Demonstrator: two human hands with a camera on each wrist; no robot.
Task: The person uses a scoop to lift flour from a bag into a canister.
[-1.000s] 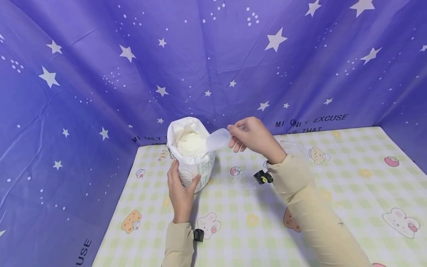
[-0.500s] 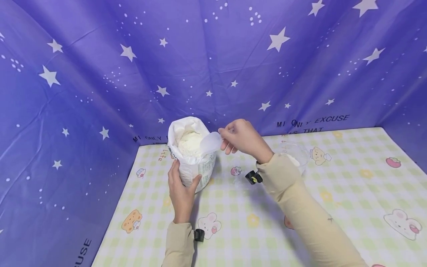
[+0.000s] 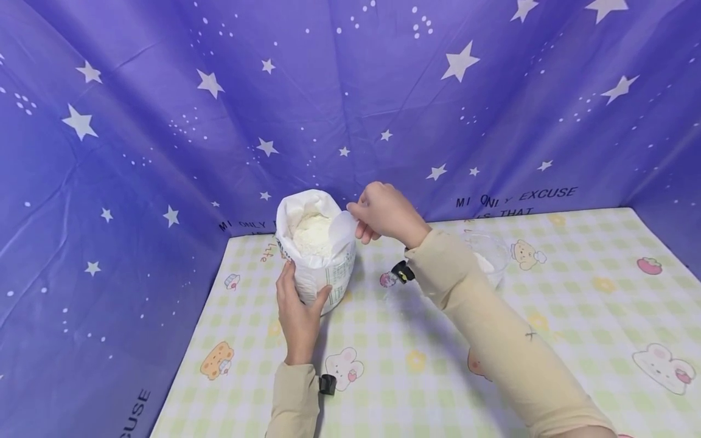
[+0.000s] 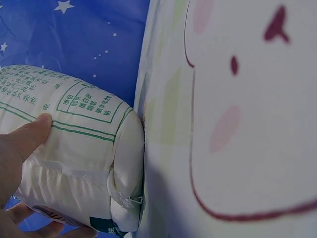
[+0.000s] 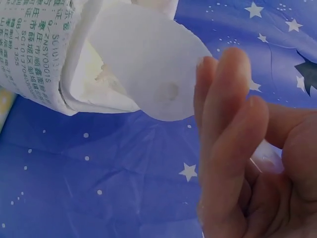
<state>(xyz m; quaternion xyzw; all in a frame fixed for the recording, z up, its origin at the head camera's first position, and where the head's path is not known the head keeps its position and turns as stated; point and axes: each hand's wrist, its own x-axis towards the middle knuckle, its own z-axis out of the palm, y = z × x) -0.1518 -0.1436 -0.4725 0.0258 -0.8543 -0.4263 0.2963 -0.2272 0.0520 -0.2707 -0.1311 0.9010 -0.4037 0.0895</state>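
Observation:
A white bag [image 3: 339, 277] with green print stands at the table's back left, its mouth folded out around pale flour [image 3: 313, 236]. My left hand [image 3: 298, 319] grips the bag's near side; in the left wrist view the thumb [image 4: 34, 135] lies across the print and the fingers reach round below. My right hand [image 3: 386, 212] pinches the handle of a translucent white scoop [image 3: 342, 231]. The scoop's bowl is tilted over the right rim of the bag, its tip inside the opening. In the right wrist view the scoop [image 5: 153, 59] overlaps the bag's mouth, its handle mostly hidden by fingers.
A clear bowl [image 3: 499, 252] holding some white powder sits on the right, partly behind my right forearm [image 3: 482, 304]. A checked cloth [image 3: 416, 401] covers the table, and a purple star curtain [image 3: 339, 109] hangs right behind it.
My right hand has moved left with the scoop, bringing it up to and over the bag's rim. More of the clear bowl shows behind the forearm. My left hand keeps its place.

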